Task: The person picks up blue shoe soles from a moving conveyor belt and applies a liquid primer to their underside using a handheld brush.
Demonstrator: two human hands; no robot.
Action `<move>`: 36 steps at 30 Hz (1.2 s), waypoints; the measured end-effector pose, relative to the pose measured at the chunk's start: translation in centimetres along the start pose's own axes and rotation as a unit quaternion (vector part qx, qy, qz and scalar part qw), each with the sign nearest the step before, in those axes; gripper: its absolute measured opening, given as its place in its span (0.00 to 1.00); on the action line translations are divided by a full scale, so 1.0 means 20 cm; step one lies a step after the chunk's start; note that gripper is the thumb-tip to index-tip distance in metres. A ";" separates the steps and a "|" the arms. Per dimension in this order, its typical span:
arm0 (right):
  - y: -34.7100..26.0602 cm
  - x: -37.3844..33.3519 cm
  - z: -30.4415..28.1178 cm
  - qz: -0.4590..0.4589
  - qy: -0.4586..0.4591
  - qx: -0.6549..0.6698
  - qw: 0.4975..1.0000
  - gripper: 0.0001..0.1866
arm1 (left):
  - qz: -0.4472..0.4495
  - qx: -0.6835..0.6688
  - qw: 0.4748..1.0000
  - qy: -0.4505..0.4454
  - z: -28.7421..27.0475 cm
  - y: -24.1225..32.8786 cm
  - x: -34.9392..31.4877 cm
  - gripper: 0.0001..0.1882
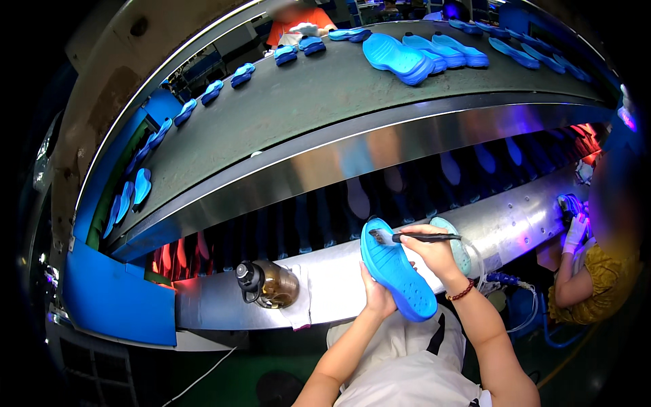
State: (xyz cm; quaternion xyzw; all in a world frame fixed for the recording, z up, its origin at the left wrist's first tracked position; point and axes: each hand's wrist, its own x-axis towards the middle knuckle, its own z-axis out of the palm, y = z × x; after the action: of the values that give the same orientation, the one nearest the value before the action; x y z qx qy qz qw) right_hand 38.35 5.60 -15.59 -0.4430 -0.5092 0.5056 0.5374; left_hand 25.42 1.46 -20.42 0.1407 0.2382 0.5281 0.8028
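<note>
Left hand (377, 298) grips the bright blue, sole-shaped moulded piece (401, 277) by its left edge, thumb along the side; its remaining fingers are largely hidden beneath. Right hand (434, 252) pinches the slim black-handled brush (426, 237) like a pen, with the pale bristles at the upper part of the sole's recessed face. The sole is tilted, above the front edge of the smooth, reflective metal ledge (339, 288). Its face shows fine ridges above and small round holes toward the lower end, within a raised rim. Near the ledge's front edge, left of the sole, the amber translucent bottle with a black cap (274, 285) stands on white cloth (300, 313). Behind the right hand, a pale green, rounded piece (453, 239) is partly covered, so its full outline cannot be determined. Stacked blue soles (400, 57) rest toward the far edge of the matt, dark green belt (298, 112). Dark shadow obscures details beneath the belt.
</note>
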 end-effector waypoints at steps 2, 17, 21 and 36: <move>0.05 -0.01 0.05 -0.146 0.017 -0.137 0.980 0.10 | 0.023 0.007 0.999 0.043 0.00 -0.03 0.03 0.44; -0.20 -0.10 -0.02 -0.144 -0.095 -0.094 0.981 0.08 | -0.059 -0.006 0.992 -0.112 -0.02 0.14 -0.07 0.47; -0.21 -0.13 -0.03 -0.177 -0.283 -0.070 0.940 0.09 | 0.000 -0.028 1.000 0.004 0.06 0.15 -0.08 0.42; -0.22 -0.13 -0.10 -0.178 -0.267 -0.062 0.945 0.10 | 0.116 0.047 0.988 -0.096 0.07 0.24 -0.01 0.53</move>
State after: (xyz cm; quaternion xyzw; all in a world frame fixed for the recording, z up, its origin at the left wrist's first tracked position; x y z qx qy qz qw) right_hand 40.86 2.73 -11.64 -0.2259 -0.7348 0.4690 0.4348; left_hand 22.47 3.23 -16.85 0.2549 0.1671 0.5896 0.7480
